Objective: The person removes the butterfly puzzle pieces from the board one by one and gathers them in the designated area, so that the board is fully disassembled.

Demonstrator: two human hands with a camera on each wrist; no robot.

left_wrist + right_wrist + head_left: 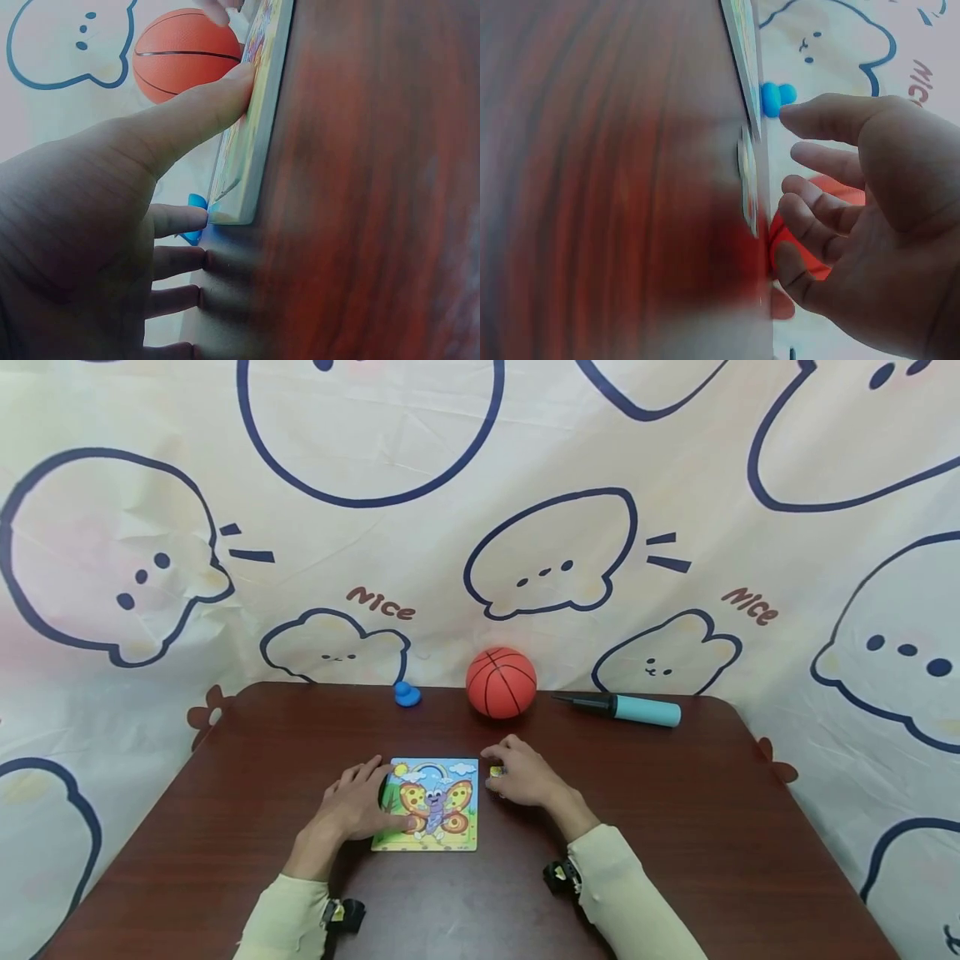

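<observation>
A square puzzle board (459, 777) with a butterfly picture lies flat on the brown table. My left hand (356, 802) is at its left side, fingers spread. In the left wrist view the thumb (202, 109) presses on the board's face, and the forefinger touches its corner. Just right of the board, a small loose puzzle piece (747, 180) lies on the table, mostly hidden under my right hand (525, 774) in the head view. That hand hovers with loosely bent fingers, thumb and fingertips apart, nothing held between them.
An orange basketball (501, 683) sits at the table's back edge. To its left is a blue rubber duck (407, 694); to its right lies a light-blue and black hand pump (637, 709). A cartoon-printed cloth (435, 552) hangs behind the table (675, 827).
</observation>
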